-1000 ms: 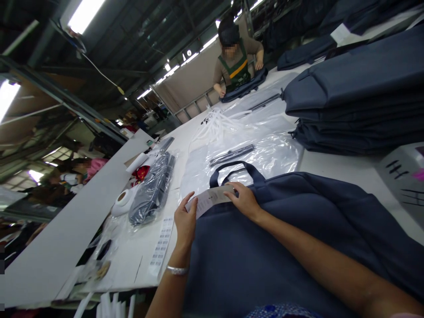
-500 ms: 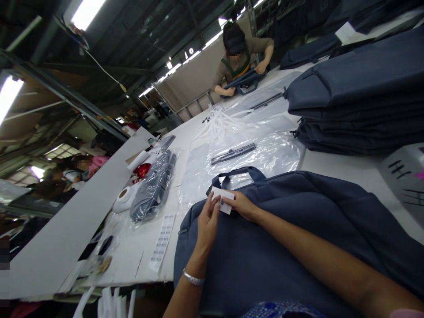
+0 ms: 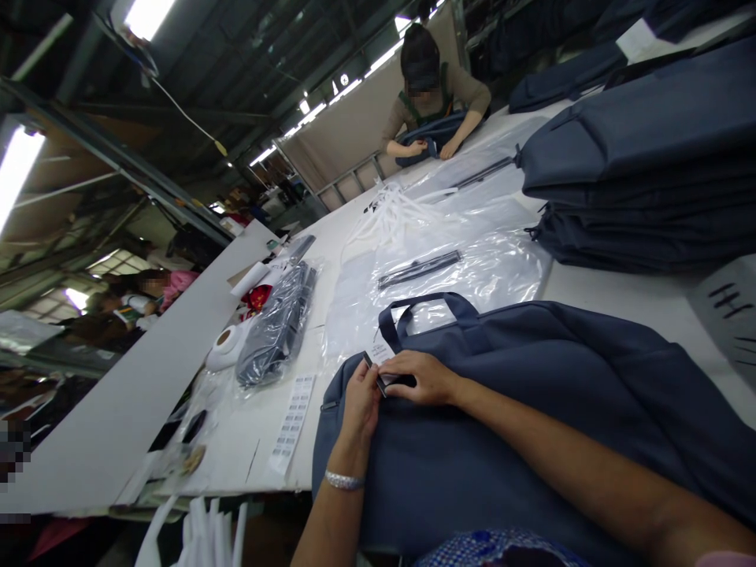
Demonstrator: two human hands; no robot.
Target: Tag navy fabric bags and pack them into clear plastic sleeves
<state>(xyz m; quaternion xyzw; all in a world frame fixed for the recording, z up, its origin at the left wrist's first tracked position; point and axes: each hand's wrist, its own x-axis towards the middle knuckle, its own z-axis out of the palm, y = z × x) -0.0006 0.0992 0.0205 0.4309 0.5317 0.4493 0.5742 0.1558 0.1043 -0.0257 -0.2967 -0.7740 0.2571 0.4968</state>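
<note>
A dark blue fabric bag (image 3: 531,425) with two handles lies flat on the white table (image 3: 602,287) in front of me. Both hands meet near its top left corner, just below the handles. My left hand (image 3: 360,405) pinches a small dark tag or zipper pull there. My right hand (image 3: 422,378) lies over the same spot with fingers closed on the white paper tag (image 3: 381,350), which mostly hides beneath them. A silver bracelet sits on my left wrist.
A clear plastic bag (image 3: 472,260) with a dark zip strip lies beyond the bag. A bagged dark item (image 3: 277,327), tape roll (image 3: 224,346) and barcode sticker sheet (image 3: 292,421) lie left. Stacked blue bags (image 3: 643,165) stand at right. Another person (image 3: 431,94) works at the far end.
The long white paper tag was folded small and brought down onto the bag's top edge. My left hand moved right to meet my right hand there.
</note>
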